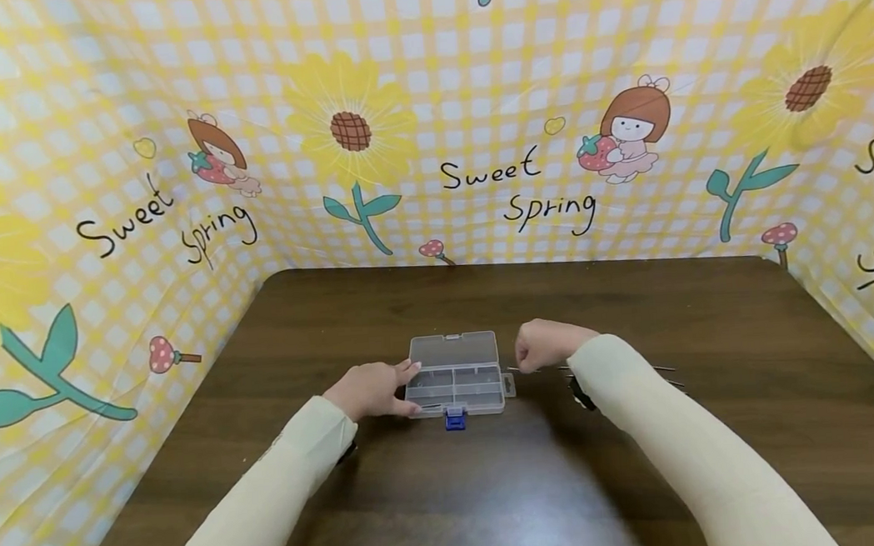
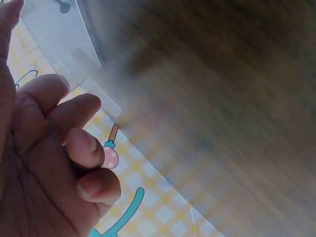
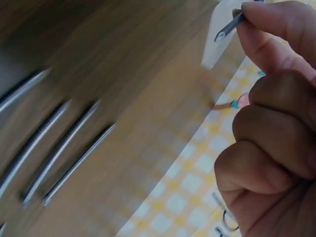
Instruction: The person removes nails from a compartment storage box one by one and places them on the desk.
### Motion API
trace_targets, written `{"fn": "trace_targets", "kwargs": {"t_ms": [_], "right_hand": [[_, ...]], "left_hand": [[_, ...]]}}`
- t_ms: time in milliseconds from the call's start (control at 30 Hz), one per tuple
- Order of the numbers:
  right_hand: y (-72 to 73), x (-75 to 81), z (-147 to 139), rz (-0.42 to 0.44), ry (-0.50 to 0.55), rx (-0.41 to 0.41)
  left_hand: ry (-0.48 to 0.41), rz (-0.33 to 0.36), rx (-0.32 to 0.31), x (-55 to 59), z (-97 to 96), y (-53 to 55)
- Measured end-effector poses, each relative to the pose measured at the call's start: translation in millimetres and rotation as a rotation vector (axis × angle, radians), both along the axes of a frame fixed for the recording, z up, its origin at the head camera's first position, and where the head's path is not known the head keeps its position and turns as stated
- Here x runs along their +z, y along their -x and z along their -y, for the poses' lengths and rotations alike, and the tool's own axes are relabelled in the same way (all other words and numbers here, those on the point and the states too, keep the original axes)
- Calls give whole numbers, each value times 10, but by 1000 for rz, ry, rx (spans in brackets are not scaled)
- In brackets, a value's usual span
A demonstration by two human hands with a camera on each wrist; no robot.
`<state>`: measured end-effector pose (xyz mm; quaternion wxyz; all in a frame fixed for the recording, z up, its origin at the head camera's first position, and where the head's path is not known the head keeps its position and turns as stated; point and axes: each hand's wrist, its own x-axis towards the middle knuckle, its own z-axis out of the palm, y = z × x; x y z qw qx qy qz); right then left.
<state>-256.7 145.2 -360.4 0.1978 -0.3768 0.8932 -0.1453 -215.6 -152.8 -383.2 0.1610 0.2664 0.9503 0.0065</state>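
Note:
A clear plastic compartment box (image 1: 455, 389) stands with its lid (image 1: 452, 350) raised at the back and a blue latch (image 1: 455, 420) at the front. My left hand (image 1: 372, 390) holds the box at its left end, thumb by the front corner and fingers by the hinge side. In the left wrist view, its fingertips lie against the clear plastic. Just right of the box, my right hand (image 1: 550, 344) pinches a thin steel nail (image 3: 229, 27) between thumb and index finger, the other fingers curled in. A thin metal piece (image 1: 433, 406) lies in the front left compartment.
Several more nails (image 3: 61, 153) lie side by side on the brown wooden table (image 1: 450, 489), partly hidden by the right forearm in the head view. A hanging tab (image 1: 509, 384) sticks out from the box's right end. Yellow checked cloth (image 1: 429, 140) walls the table's back and sides.

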Motion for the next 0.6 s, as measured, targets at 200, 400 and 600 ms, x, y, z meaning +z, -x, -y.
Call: {"fn": "trace_targets", "kwargs": {"t_ms": [200,400,600], "right_hand": [[-43,-82,-274,-32,1,0],[-133,-93,-440,-42,-65,-73],[-228,-38,-558,-36,-90,-138]], "left_hand": [[2,11,11,1,0,-7],[3,16,10,4,-4,-20],[-1,24,21,-10,-4,-13]]}}
